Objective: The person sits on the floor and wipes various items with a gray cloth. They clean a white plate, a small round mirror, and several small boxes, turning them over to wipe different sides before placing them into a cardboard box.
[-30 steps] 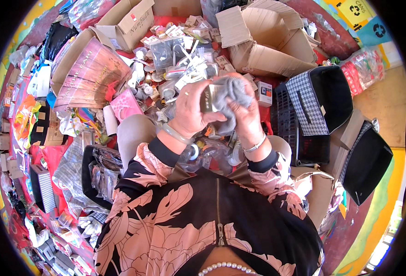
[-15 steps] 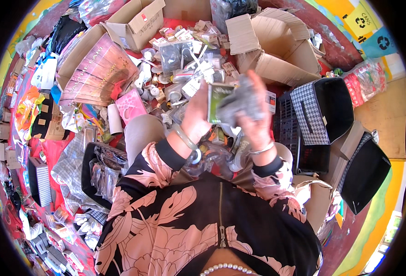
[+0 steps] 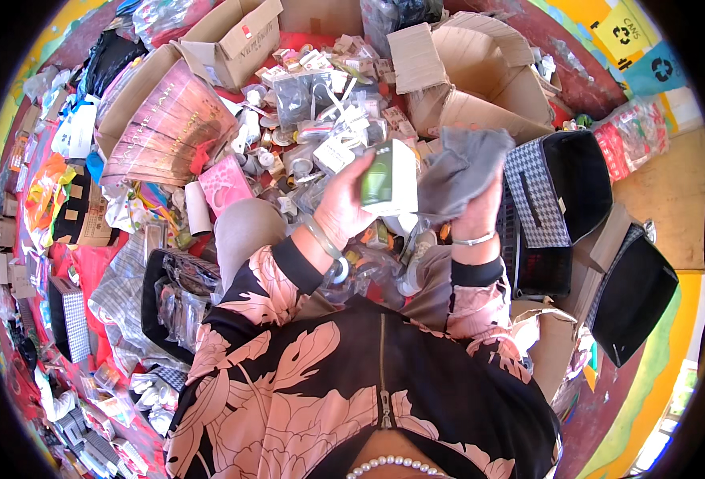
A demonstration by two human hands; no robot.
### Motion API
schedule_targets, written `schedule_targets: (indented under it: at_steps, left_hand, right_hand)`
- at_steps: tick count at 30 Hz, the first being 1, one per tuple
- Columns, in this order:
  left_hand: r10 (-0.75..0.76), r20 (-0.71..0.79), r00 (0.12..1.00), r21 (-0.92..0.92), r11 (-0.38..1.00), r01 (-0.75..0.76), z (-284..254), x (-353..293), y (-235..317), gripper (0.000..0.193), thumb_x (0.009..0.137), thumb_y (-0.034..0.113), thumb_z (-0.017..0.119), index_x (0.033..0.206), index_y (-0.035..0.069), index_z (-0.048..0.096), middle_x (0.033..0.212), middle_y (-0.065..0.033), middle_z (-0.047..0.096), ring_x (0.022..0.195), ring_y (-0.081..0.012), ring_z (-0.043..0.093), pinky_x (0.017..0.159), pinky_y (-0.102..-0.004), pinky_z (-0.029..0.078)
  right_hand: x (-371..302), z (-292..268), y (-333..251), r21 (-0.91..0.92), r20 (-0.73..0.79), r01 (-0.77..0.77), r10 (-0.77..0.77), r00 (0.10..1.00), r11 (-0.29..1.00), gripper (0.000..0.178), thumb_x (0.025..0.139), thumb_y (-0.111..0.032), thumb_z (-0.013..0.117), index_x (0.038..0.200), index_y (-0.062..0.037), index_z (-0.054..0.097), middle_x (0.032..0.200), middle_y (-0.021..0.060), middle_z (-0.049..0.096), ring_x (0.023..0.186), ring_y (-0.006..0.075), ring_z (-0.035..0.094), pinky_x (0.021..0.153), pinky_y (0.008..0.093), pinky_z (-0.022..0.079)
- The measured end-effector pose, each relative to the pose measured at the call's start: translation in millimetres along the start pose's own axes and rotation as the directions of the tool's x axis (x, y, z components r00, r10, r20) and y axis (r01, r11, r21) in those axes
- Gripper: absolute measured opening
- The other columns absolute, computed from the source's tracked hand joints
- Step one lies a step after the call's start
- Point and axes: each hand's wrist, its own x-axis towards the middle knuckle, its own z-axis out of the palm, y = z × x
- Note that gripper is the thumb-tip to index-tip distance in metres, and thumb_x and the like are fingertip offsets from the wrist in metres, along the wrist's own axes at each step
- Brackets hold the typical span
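My left hand (image 3: pixel 341 201) grips a small green and white box (image 3: pixel 390 177) by its left side, raised above the heap in front of me. A bracelet rings that wrist. A grey cloth (image 3: pixel 466 172) is bunched in my right hand (image 3: pixel 480 214), just right of the box and apart from it. The cloth covers most of the right fingers. Beneath and beyond both hands lies a heap of small boxes, jars and plastic packages (image 3: pixel 308 128).
Beyond the heap stand an open cardboard box (image 3: pixel 480 72) and a smaller carton (image 3: pixel 237 48). Black bins with houndstooth patterned sides (image 3: pixel 532 195) are on the right. At my left knee sits a black basket of plastic packages (image 3: pixel 181 307), near a pink box (image 3: pixel 226 186).
My right hand with the grey cloth has moved off the box, to the right. The box now shows its green face and white side in my left hand.
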Motion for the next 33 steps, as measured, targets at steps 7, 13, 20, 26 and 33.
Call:
schedule_targets:
  at_steps: [7,13,20,26,33]
  left_hand:
    - [-0.004,-0.084,0.996,-0.089,0.996,-0.004,7.8,3.9,-1.9,0.048,0.098,0.040,0.032,0.127,0.004,0.046,0.118,-0.0131,0.057,0.107,-0.0254,0.057,0.091,-0.0401,0.048]
    - [0.048,-0.098,0.994,0.276,0.961,-0.019,0.8,-12.3,-8.3,0.040,0.099,0.029,0.035,0.131,0.005,0.042,0.122,-0.0097,0.053,0.111,-0.0189,0.055,0.094,-0.0330,0.045]
    - [-0.100,-0.161,0.982,0.089,0.989,0.115,-1.1,0.3,-9.4,0.046,0.098,0.036,0.035,0.126,0.000,0.046,0.116,-0.0178,0.057,0.100,-0.0277,0.060,0.085,-0.0359,0.051]
    - [0.036,-0.061,0.998,-0.096,0.995,-0.042,8.5,4.8,-0.1,0.051,0.098,0.042,0.034,0.122,0.000,0.049,0.117,-0.0165,0.058,0.102,-0.0267,0.060,0.084,-0.0369,0.050]
    - [0.313,-0.290,0.905,0.407,0.896,-0.179,-7.5,1.9,-25.1,0.033,0.097,0.026,0.043,0.119,0.002,0.051,0.111,-0.0078,0.059,0.100,-0.0189,0.059,0.088,-0.0346,0.047]
  right_hand:
    - [-30.8,29.9,-31.5,0.200,0.421,0.134,-0.208,0.883,0.971,0.086,0.079,-0.047,0.065,0.140,-0.0002,0.028,0.138,0.0107,0.038,0.126,0.0179,0.039,0.105,0.0342,0.032]
    - [-40.3,46.3,-16.8,-0.388,0.617,0.571,-0.257,0.744,0.723,0.064,0.067,-0.034,0.075,0.122,-0.0086,0.056,0.134,0.0134,0.046,0.132,0.0350,0.032,0.107,0.0463,0.024]
    - [-17.9,26.1,2.2,0.324,0.153,-0.388,0.357,0.922,0.863,0.043,0.093,-0.035,0.052,0.120,-0.0013,0.053,0.115,0.0122,0.058,0.102,0.0221,0.057,0.086,0.0321,0.048]
    - [-15.5,27.0,-8.7,0.535,0.195,-0.254,0.175,0.965,0.806,0.064,0.089,-0.056,0.045,0.127,-0.0049,0.045,0.123,0.0146,0.052,0.111,0.0257,0.052,0.096,0.0375,0.042]
    - [-43.6,48.6,-7.0,-0.205,0.373,0.295,-0.204,0.905,0.933,0.044,0.079,-0.025,0.066,0.114,-0.0004,0.057,0.114,0.0163,0.057,0.105,0.0278,0.055,0.093,0.0354,0.040]
